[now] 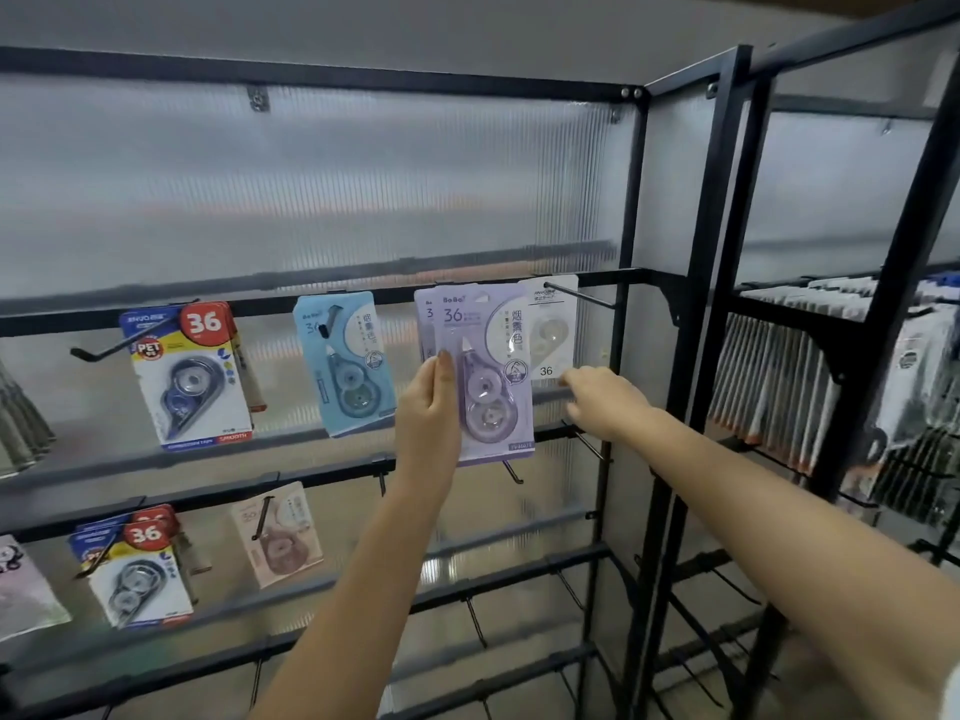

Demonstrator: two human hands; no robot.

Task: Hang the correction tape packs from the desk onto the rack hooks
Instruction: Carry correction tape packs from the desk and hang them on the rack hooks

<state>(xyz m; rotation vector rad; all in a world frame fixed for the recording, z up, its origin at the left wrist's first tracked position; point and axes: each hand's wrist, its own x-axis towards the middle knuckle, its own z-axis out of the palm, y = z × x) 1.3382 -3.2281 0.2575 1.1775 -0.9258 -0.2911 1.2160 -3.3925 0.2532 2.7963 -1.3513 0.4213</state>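
Both forearms reach up from below toward the rack: the left hand (428, 407) grips the upright purple pack (480, 371) by its left edge, the right hand (602, 400), loosely curled and empty, just beside its right edge under the white pack (553, 330).

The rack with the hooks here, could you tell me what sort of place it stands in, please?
Probably a stationery shop or stockroom: a black display rack of hooks carries carded correction tape packs, and a neighbouring rack holds dense rows of packaged goods.
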